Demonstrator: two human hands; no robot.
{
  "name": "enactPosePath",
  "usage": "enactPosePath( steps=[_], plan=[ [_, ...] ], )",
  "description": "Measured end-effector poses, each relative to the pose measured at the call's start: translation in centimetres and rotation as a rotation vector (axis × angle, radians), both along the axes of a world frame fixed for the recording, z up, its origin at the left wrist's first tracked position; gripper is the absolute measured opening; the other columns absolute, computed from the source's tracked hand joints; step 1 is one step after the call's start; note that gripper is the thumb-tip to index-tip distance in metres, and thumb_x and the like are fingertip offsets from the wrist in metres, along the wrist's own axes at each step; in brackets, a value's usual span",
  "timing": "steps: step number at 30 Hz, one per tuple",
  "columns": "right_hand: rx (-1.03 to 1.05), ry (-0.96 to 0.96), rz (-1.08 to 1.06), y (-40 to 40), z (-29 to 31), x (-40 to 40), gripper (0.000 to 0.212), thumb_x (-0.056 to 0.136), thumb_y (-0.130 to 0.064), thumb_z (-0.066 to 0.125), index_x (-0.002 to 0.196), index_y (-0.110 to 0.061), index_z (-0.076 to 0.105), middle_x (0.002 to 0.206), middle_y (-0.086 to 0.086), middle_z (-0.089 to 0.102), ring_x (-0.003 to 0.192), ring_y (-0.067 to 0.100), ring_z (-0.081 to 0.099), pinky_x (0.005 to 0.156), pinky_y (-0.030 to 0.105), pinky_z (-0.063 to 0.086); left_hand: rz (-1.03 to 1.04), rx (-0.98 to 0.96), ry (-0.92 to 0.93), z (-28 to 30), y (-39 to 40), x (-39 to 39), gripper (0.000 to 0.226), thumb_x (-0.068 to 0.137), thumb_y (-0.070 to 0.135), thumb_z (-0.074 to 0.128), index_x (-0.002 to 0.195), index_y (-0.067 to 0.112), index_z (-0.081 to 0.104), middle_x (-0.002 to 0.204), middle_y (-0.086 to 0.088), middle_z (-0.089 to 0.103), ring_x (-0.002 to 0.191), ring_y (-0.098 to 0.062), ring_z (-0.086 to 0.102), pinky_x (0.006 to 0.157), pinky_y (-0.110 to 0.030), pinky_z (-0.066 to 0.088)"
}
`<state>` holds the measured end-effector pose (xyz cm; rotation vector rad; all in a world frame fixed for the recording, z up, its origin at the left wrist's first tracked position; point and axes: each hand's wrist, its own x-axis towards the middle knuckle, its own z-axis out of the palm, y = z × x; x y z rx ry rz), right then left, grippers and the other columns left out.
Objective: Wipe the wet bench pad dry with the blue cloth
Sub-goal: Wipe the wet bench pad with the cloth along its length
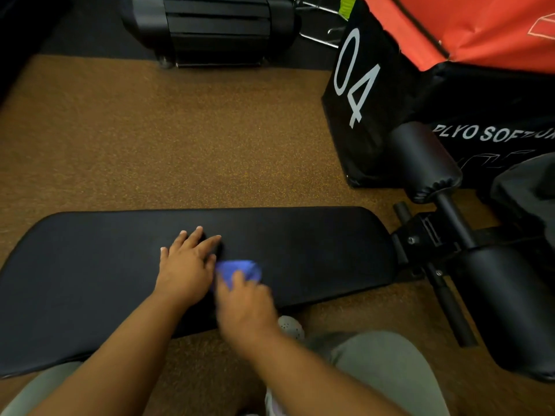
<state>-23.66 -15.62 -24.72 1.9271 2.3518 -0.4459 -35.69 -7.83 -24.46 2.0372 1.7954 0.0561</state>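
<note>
The black bench pad (pixel 315 250) lies across the lower half of the head view, long side running left to right. A small bunched blue cloth (pixel 240 270) rests on the pad near its middle. My right hand (pixel 246 307) presses on the cloth from the near side, its fingers closed over it and blurred. Flat on the pad just left of the cloth lies my left hand (pixel 187 265), fingers spread and holding nothing.
Black foam leg rollers (pixel 426 163) and the bench's metal frame (pixel 420 235) stick out at the right end. A black and orange plyo box (pixel 390 85) stands at the back right. A dark weight stack (pixel 216 28) sits at the back. Brown speckled floor (pixel 150 139) surrounds the bench.
</note>
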Motion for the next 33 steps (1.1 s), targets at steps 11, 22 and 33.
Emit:
enactPosePath(
  steps=[11,22,33],
  plan=[
    [0.099,-0.163,-0.369,-1.2,-1.8,14.6,0.051,0.089,-0.03,0.047,0.136,-0.045,0.035,0.108,0.009,0.047,0.079,0.027,0.053,0.067,0.038,0.042,-0.053,-0.006,-0.038,0.6,-0.2,2.0,0.046,0.097,0.039,0.041,0.143,0.04,0.032,0.159,0.004,0.016,0.147,-0.022,0.007,0.116,-0.054,0.011],
    [0.216,-0.212,-0.848,2.9,0.7,21.4,0.035,0.091,-0.04,0.04,0.124,-0.029,0.043,0.113,0.013,0.049,0.096,0.031,0.051,0.078,0.042,0.044,-0.047,-0.014,-0.055,-0.7,0.1,2.1,0.045,0.098,0.033,0.04,0.143,0.039,0.033,0.158,0.005,0.018,0.147,-0.022,0.008,0.116,-0.054,0.011],
    [0.267,-0.118,-0.356,4.7,-2.3,16.6,0.046,0.09,-0.033,0.044,0.133,-0.048,0.039,0.118,0.006,0.048,0.09,0.03,0.046,0.074,0.039,0.039,-0.117,0.007,-0.047,-0.2,1.3,3.6,0.046,0.099,0.026,0.038,0.144,0.037,0.033,0.158,0.006,0.017,0.147,-0.02,0.008,0.116,-0.053,0.009]
  ],
)
